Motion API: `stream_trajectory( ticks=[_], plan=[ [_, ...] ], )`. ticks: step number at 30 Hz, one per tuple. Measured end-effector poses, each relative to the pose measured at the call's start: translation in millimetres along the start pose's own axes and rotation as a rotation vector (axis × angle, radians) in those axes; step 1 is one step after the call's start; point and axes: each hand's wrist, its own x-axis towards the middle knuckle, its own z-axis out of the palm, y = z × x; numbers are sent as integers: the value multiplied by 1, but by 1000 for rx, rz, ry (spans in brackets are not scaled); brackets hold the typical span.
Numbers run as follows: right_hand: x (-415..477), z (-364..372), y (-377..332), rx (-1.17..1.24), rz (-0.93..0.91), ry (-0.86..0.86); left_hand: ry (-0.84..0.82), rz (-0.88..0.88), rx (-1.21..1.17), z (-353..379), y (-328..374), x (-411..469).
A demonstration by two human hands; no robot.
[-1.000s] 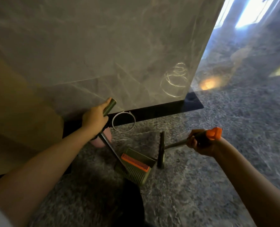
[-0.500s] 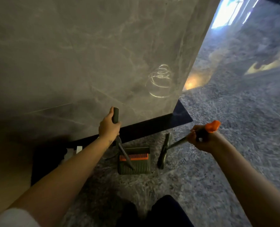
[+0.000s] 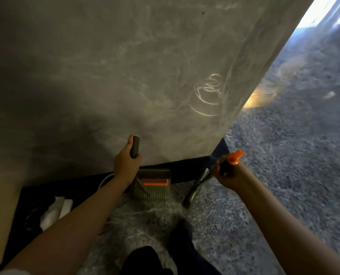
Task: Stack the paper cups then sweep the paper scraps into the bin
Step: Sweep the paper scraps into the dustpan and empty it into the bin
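Two tools are in our hands. The grip of our left hand [image 3: 125,165] is clenched around the upright dark handle of the dustpan [image 3: 151,188], with the thumb lying along it. The dustpan is green and stands on the grey floor [image 3: 284,185], its back close to the dark plinth [image 3: 185,167] under the marble block [image 3: 125,76]. Inside the dustpan we see an orange comb [image 3: 154,181] and the metal rod of the handle. Whether any paper lies in it, we cannot tell.

The grip of our right hand [image 3: 229,174] is clenched around the broom [image 3: 193,189] near its orange end cap. The broom head touches the floor just to the right of the dustpan, apart from it.

The paper scraps [image 3: 54,211], white and crumpled, lie at the left on a dark surface beside our left forearm, well apart from the dustpan. We cannot tell if that dark surface is a container. A thin white ring [image 3: 103,180] shows behind the left wrist.
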Motion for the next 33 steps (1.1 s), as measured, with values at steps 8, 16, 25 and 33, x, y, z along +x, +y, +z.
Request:
stream_trajectory(
  ticks=[8,16,25,33],
  plan=[
    [42,11,-36,-83,-272,-110,-34,-98,-81,27,13,31],
    [50,22,-78,-972,-1033,250,-61,-70,-46,37,23,48],
    [46,51,-104,-1278,-1399,234,-15,-58,-37,35,23,54],
    [54,85,-110,-1386,-1465,-17,33,-14,-29,36,24,65]
  ],
)
